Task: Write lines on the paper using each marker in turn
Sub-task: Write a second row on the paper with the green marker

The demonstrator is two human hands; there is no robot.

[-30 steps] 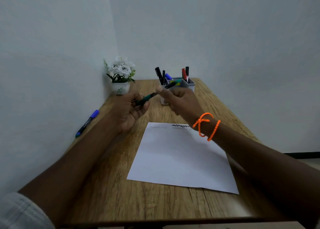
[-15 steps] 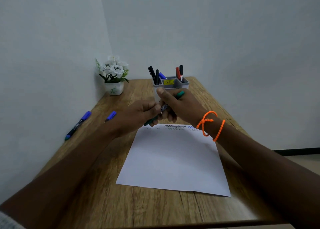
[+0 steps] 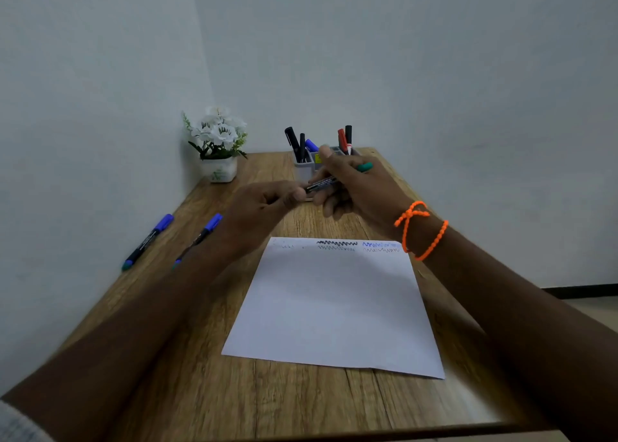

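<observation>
Marker being gripped by both hands, right and left; paper showing few lines, holder markers remaining.

- Left hand is reaching forward, fingers curled, thumb tip against the marker.
- Right hand is raised, fingers curled around the marker.

Two blue-capped markers lie along the desk's left side, the flower pot fills the far-left corner, and the marker holder stands far centre. Bare desk lies near the paper and along its right.
</observation>
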